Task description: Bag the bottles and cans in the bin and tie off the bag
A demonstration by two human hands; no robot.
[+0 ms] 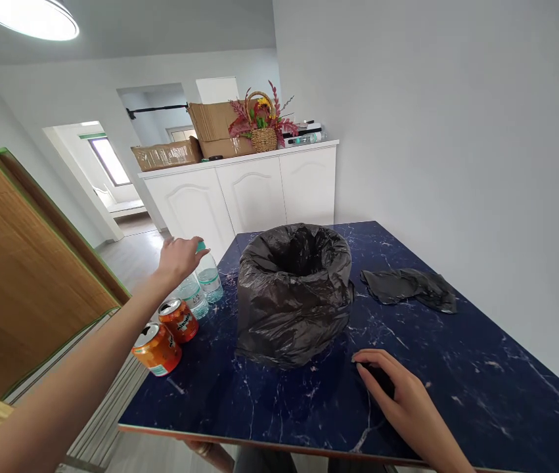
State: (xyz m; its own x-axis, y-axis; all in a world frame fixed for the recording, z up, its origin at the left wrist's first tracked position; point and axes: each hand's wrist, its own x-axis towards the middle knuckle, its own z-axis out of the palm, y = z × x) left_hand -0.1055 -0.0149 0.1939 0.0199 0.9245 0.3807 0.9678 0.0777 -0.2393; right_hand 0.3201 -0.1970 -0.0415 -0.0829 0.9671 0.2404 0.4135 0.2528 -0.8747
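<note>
My left hand (179, 257) reaches to the far left of the table, its fingers closed round the teal cap of a clear plastic bottle (210, 281). Beside that bottle stands another clear water bottle (194, 299), partly hidden by my forearm. Nearer to me are two opened orange soda cans, one can (180, 320) behind the other can (158, 351). A bin lined with a black plastic bag (293, 315) stands upright mid-table, its mouth open upward. My right hand (397, 401) rests on the tabletop right of the bin, loosely curled, with a gap between thumb and fingers and nothing visible in it.
A folded black plastic bag (407, 289) lies on the right of the dark blue marbled table (303, 414). Behind it, a white cabinet (259, 190) bears cardboard boxes (220, 131) and a flower basket (263, 138). A wall borders the right side. A bamboo blind (27, 263) hangs at left.
</note>
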